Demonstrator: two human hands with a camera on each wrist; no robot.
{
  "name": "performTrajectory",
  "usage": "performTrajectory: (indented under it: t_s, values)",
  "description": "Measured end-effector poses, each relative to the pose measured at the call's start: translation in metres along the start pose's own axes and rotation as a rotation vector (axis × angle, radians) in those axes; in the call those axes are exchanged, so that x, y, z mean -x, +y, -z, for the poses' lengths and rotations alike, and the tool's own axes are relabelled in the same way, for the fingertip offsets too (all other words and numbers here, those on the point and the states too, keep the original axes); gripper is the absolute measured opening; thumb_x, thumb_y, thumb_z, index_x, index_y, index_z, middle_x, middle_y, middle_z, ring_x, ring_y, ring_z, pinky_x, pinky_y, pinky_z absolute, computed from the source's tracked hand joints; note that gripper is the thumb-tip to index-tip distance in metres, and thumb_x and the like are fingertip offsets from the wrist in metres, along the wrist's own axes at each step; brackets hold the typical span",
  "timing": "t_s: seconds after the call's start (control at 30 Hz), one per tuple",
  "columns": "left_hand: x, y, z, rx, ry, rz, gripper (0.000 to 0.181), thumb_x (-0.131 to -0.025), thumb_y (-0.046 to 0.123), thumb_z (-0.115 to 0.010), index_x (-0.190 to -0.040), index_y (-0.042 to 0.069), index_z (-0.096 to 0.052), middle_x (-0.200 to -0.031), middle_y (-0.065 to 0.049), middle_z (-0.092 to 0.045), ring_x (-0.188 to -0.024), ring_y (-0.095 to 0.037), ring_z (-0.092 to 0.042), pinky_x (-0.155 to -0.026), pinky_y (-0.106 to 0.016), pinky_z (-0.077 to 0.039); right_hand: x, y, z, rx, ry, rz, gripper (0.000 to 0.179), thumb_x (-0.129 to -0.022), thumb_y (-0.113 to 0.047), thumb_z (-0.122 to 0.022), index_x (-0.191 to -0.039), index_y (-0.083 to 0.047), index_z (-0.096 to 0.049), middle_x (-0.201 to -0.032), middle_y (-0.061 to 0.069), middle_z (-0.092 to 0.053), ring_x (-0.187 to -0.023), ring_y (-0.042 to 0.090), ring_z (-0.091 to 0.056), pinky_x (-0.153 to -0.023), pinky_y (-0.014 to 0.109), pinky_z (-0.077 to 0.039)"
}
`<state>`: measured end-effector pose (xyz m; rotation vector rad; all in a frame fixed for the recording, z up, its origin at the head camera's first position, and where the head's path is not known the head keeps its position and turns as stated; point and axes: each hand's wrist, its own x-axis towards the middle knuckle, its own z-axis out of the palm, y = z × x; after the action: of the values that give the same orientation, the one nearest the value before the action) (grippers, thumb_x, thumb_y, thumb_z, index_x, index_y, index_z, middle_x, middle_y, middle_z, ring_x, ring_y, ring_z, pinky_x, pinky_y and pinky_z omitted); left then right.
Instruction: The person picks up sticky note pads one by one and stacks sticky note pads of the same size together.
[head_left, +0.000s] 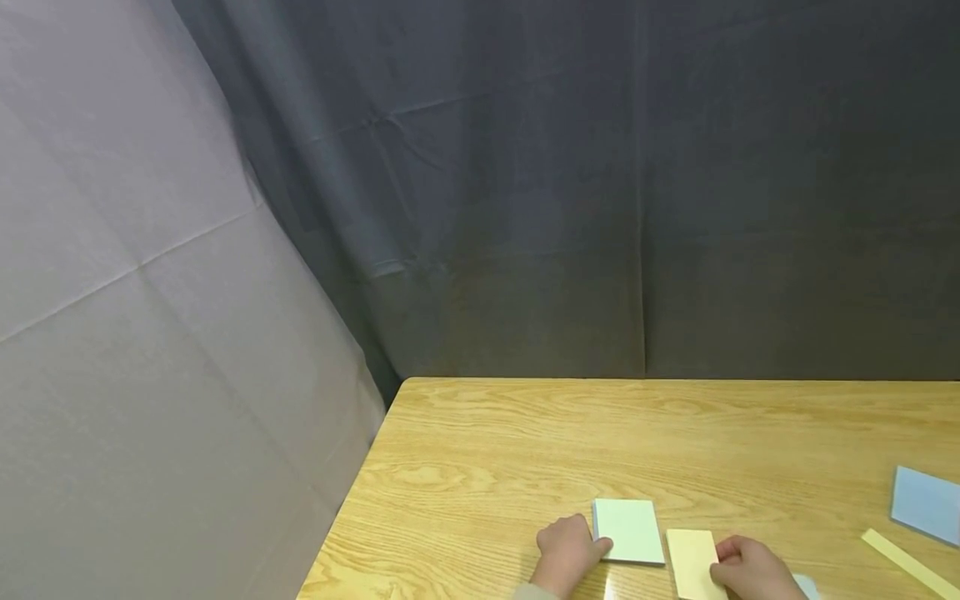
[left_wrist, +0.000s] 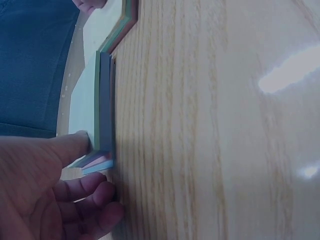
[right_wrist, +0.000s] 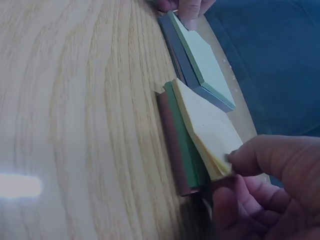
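Note:
A square stack of sticky note pads (head_left: pixel 630 531) lies on the table, pale green on top, with blue-grey layers below in the left wrist view. My left hand (head_left: pixel 566 550) holds its left edge, thumb on the top and the other fingers curled low beside it. Just right of it is a narrower stack: a yellow sticky note pad (right_wrist: pixel 207 122) over a green pad (right_wrist: pixel 181 132) and a reddish pad (right_wrist: pixel 171 145). My right hand (head_left: pixel 753 568) pinches the yellow pad's near corner, where its sheets fan slightly apart.
Farther right on the wooden table (head_left: pixel 480 450) are a blue pad (head_left: pixel 927 504) and a long yellow strip (head_left: pixel 909 565). A pale item (head_left: pixel 806 586) shows partly behind the right hand. Dark curtain (head_left: pixel 525 208) hangs behind the table, light cloth (head_left: pixel 150 375) at left.

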<state>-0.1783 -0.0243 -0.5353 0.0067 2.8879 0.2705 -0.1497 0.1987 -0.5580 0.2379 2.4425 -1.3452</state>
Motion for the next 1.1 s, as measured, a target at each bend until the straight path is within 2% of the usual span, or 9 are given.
performTrajectory:
  t_s: [0.1, 0.27, 0.47, 0.67, 0.9, 1.1]
  values:
    - [0.001, 0.000, 0.001, 0.008, -0.001, -0.003, 0.049, -0.078, 0.050, -0.060, -0.051, 0.014, -0.040, -0.041, 0.006, -0.026, -0.038, -0.008, -0.020, -0.043, -0.022, -0.024, 0.001, 0.000, 0.000, 0.039, 0.019, 0.037, 0.026, -0.075, -0.010, -0.057, -0.091, 0.011, -0.052, -0.072, 0.005, -0.052, -0.066, 0.019, -0.049, -0.060, 0.034, -0.042]
    - [0.002, 0.001, 0.003, 0.004, 0.006, -0.006, 0.049, -0.078, 0.049, -0.061, -0.052, 0.014, -0.040, -0.042, 0.006, -0.027, -0.038, -0.008, -0.021, -0.043, -0.022, -0.025, 0.001, -0.001, -0.001, 0.072, 0.033, 0.044, 0.026, -0.074, -0.009, -0.058, -0.090, 0.010, -0.052, -0.072, 0.005, -0.052, -0.066, 0.018, -0.049, -0.060, 0.034, -0.042]
    - [0.003, 0.001, 0.002, -0.049, 0.025, 0.007, 0.046, -0.077, 0.052, -0.060, -0.057, 0.014, -0.046, -0.045, 0.005, -0.032, -0.040, -0.008, -0.026, -0.045, -0.023, -0.028, 0.004, 0.000, 0.003, 0.133, 0.050, 0.101, 0.029, -0.076, -0.012, -0.058, -0.092, 0.011, -0.051, -0.076, 0.005, -0.054, -0.070, 0.019, -0.052, -0.062, 0.038, -0.046]
    - [0.002, 0.000, 0.004, -0.037, 0.022, -0.001, 0.048, -0.078, 0.051, -0.060, -0.053, 0.014, -0.041, -0.043, 0.005, -0.030, -0.039, -0.008, -0.024, -0.044, -0.022, -0.028, 0.006, -0.005, 0.019, 0.140, 0.063, 0.128, 0.033, -0.080, -0.012, -0.056, -0.099, 0.014, -0.048, -0.082, 0.009, -0.059, -0.073, 0.021, -0.057, -0.061, 0.041, -0.048]
    - [0.002, 0.000, 0.002, -0.044, 0.012, 0.015, 0.045, -0.077, 0.053, -0.060, -0.057, 0.015, -0.045, -0.046, 0.005, -0.034, -0.041, -0.009, -0.027, -0.046, -0.023, -0.030, 0.006, -0.004, 0.042, 0.133, 0.075, 0.095, 0.039, -0.084, -0.017, -0.054, -0.104, 0.015, -0.046, -0.086, 0.012, -0.058, -0.071, 0.019, -0.055, -0.058, 0.037, -0.046]
    - [0.004, -0.001, 0.002, -0.044, 0.006, 0.026, 0.043, -0.077, 0.053, -0.060, -0.064, 0.012, -0.053, -0.049, 0.004, -0.037, -0.043, -0.010, -0.031, -0.049, -0.024, -0.032, 0.002, 0.001, 0.064, 0.158, 0.115, 0.095, 0.041, -0.085, -0.019, -0.050, -0.108, 0.016, -0.044, -0.088, 0.019, -0.059, -0.076, 0.031, -0.057, -0.062, 0.043, -0.045]
